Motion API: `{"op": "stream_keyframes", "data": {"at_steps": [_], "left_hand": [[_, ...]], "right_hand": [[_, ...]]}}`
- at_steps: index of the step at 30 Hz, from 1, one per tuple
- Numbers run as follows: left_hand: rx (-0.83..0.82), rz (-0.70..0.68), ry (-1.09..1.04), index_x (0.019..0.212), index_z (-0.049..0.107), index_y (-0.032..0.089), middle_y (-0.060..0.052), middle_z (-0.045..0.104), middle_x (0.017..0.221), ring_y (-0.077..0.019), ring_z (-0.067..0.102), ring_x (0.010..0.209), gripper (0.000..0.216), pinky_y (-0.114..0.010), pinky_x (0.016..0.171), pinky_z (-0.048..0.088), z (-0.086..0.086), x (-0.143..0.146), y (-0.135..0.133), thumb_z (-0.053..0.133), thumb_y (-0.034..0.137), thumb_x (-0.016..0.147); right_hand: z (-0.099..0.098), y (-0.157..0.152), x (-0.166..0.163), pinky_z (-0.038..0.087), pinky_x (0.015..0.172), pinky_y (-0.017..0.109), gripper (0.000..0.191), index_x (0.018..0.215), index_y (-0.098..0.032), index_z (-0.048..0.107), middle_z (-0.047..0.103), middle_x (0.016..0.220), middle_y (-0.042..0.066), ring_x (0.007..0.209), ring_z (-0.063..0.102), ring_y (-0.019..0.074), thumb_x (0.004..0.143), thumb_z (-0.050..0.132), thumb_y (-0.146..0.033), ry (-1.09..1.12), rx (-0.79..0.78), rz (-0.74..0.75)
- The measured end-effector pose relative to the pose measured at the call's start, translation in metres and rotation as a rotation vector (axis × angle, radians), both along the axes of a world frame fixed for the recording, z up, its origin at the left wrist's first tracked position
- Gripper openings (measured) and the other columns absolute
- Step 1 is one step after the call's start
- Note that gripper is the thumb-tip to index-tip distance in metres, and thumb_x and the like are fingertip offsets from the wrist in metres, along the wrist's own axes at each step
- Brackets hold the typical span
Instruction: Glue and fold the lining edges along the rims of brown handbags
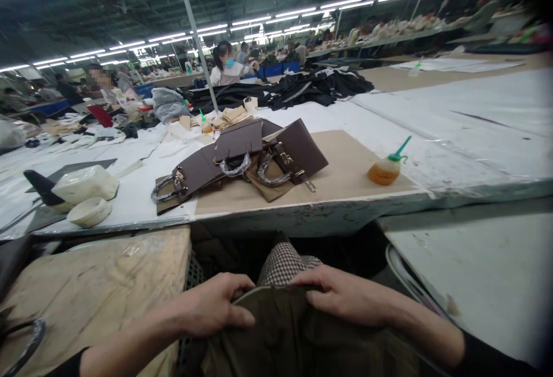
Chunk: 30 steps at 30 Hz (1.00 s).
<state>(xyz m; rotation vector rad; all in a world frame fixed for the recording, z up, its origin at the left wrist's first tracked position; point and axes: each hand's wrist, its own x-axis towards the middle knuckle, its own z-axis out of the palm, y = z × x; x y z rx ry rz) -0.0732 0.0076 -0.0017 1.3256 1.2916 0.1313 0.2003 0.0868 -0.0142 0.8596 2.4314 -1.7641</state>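
A dark olive fabric piece [280,331] hangs across my lap, its upper edge stretched between both hands. My left hand [220,302] pinches that edge at the left, thumb on the near face and fingers behind. On the right, my right hand [341,296] grips the same edge, its thumb also on the near side. Whether the fabric is a lining or a finished bag part I cannot tell. Beyond my knees, several brown handbag panels [298,149] with wrapped handles and gold-coloured buckles lie piled on the worktable [470,135].
A bottle of amber liquid with a green nozzle [385,170] stands right of the panels. At left are a whitish container [86,184] and a round tub [89,212]. Covered surfaces flank me. Black material [319,86] lies farther back; a masked person [227,66] is beyond.
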Motion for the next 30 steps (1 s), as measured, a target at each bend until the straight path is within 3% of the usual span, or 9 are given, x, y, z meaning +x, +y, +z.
{"op": "stream_keyframes", "data": {"at_steps": [4,7,10,17,20,22,25,30], "left_hand": [[-0.066,0.14,-0.111,0.111,0.069,0.019,-0.002,0.073,0.098,-0.0224,0.065,0.089,0.036,-0.026,0.069,0.046,-0.009,-0.011,-0.014,0.069,0.026,0.076],[-0.054,0.161,-0.191,0.11,0.069,0.018,-0.001,0.072,0.095,-0.0188,0.063,0.084,0.035,-0.024,0.068,0.044,-0.014,-0.01,-0.016,0.071,0.025,0.076],[-0.016,0.134,-0.18,0.109,0.069,0.018,0.002,0.07,0.09,-0.0153,0.06,0.078,0.03,-0.022,0.065,0.042,-0.011,-0.009,-0.015,0.069,0.027,0.08],[0.34,-0.044,0.187,0.101,0.071,0.023,0.002,0.072,0.088,-0.0164,0.064,0.079,0.027,-0.023,0.066,0.04,0.001,-0.004,-0.012,0.05,0.039,0.097],[0.485,-0.098,0.294,0.102,0.071,0.025,0.001,0.073,0.087,-0.0163,0.066,0.078,0.025,-0.024,0.067,0.04,0.0,0.001,-0.007,0.049,0.036,0.098],[0.572,-0.179,0.364,0.09,0.071,0.023,0.0,0.072,0.08,-0.0156,0.065,0.072,0.027,-0.024,0.064,0.038,-0.002,0.004,-0.004,0.047,0.031,0.098],[0.657,-0.29,0.485,0.077,0.065,0.02,-0.002,0.07,0.074,-0.0165,0.064,0.066,0.03,-0.027,0.059,0.035,-0.003,0.011,0.0,0.045,0.028,0.098],[0.734,-0.505,0.675,0.086,0.064,0.016,-0.009,0.071,0.081,-0.0237,0.065,0.065,0.025,-0.031,0.057,0.036,0.001,0.027,-0.001,0.042,0.024,0.095]], "right_hand": [[0.006,0.01,-0.019,0.047,0.088,0.03,0.037,0.121,-0.025,0.069,0.072,0.115,0.003,0.105,0.064,0.0254,0.084,0.062,-0.029,-0.059,0.012,0.04],[0.001,0.018,-0.039,0.048,0.083,0.028,0.039,0.119,-0.025,0.071,0.074,0.108,0.003,0.099,0.066,0.0245,0.086,0.065,-0.045,-0.039,0.019,0.105],[-0.005,0.024,-0.056,0.047,0.071,0.024,0.038,0.115,-0.024,0.073,0.075,0.095,0.001,0.086,0.066,0.0208,0.083,0.069,-0.045,-0.025,0.039,0.181],[-0.014,0.023,-0.066,0.041,0.064,0.021,0.022,0.1,-0.022,0.077,0.073,0.08,-0.001,0.075,0.063,0.0158,0.087,0.067,-0.037,0.036,0.142,0.203],[-0.019,0.019,-0.064,0.039,0.062,0.02,0.02,0.096,-0.022,0.077,0.071,0.076,-0.002,0.07,0.061,0.0142,0.089,0.064,-0.035,0.029,0.184,0.165],[-0.022,0.017,-0.063,0.037,0.061,0.02,0.018,0.091,-0.022,0.077,0.068,0.072,-0.002,0.067,0.059,0.0131,0.089,0.062,-0.031,0.032,0.219,0.145],[-0.024,0.013,-0.061,0.033,0.059,0.021,0.018,0.084,-0.021,0.076,0.061,0.065,-0.003,0.062,0.053,0.0121,0.089,0.06,-0.028,0.034,0.249,0.113],[-0.024,0.005,-0.056,0.03,0.058,0.022,0.019,0.081,-0.021,0.074,0.054,0.061,-0.005,0.06,0.049,0.011,0.09,0.059,-0.028,0.03,0.288,0.061]]}}
